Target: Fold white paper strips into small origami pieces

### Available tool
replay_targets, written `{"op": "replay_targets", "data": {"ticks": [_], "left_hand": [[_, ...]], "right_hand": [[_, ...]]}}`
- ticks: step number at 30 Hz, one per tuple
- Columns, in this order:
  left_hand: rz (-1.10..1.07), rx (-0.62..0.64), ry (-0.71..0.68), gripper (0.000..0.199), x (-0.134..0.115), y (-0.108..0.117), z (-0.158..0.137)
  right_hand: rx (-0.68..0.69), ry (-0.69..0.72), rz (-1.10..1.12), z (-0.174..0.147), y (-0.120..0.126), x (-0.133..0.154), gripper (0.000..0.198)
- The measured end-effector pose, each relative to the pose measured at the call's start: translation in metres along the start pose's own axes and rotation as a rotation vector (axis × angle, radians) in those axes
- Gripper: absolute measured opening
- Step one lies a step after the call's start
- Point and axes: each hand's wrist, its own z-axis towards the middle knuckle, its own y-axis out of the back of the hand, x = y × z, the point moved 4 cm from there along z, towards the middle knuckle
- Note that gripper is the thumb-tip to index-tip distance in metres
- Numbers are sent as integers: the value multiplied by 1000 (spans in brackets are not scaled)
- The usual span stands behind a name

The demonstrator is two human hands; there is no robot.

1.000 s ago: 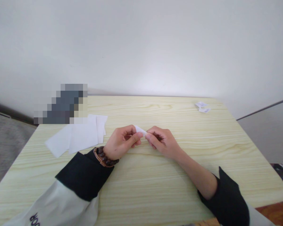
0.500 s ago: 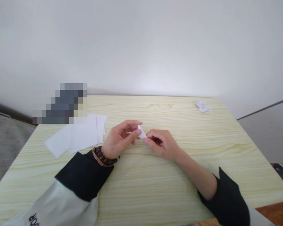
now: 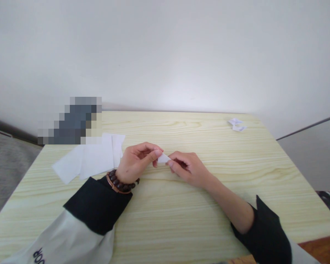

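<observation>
A small folded piece of white paper [image 3: 162,158] is held between my two hands, above the middle of the table. My left hand [image 3: 139,160] pinches its left end between thumb and fingers. At the other end, the thumb and forefinger of my right hand [image 3: 188,167] grip its right corner. Fingers cover part of the paper, so its whole folded shape cannot be made out. Several flat white paper sheets [image 3: 96,157] lie overlapping to the left of my left hand.
Small folded white papers [image 3: 236,124] lie at the far right of the wood-grain table [image 3: 176,220]. A dark, pixelated object [image 3: 74,123] is at the back left. Behind the table stands a white wall [image 3: 170,55]. A brown object edge [image 3: 242,259] shows at the bottom.
The folded paper has turned so its upper point no longer sticks up. My left hand has shifted slightly left, its thumb now further over the paper. My right hand is nearly still.
</observation>
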Motion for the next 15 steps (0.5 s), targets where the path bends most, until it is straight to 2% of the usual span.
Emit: {"op": "replay_targets", "data": {"ticks": [4,6,8,15], "left_hand": [[-35,84,24,32,-1,-6,-1],[-15,145,32,29,-1,-9,-2],[56,183,30,22,-1,-9,-2],[260,249,-22,32,-1,-9,-5]], "right_hand": [[-56,-48,69,-2,2,-1,17],[-65,-59,97,-2,3,-2,17],[-66,-54,99,-2,3,-2,20],[-23,13,9,-1,1,1,32]]}}
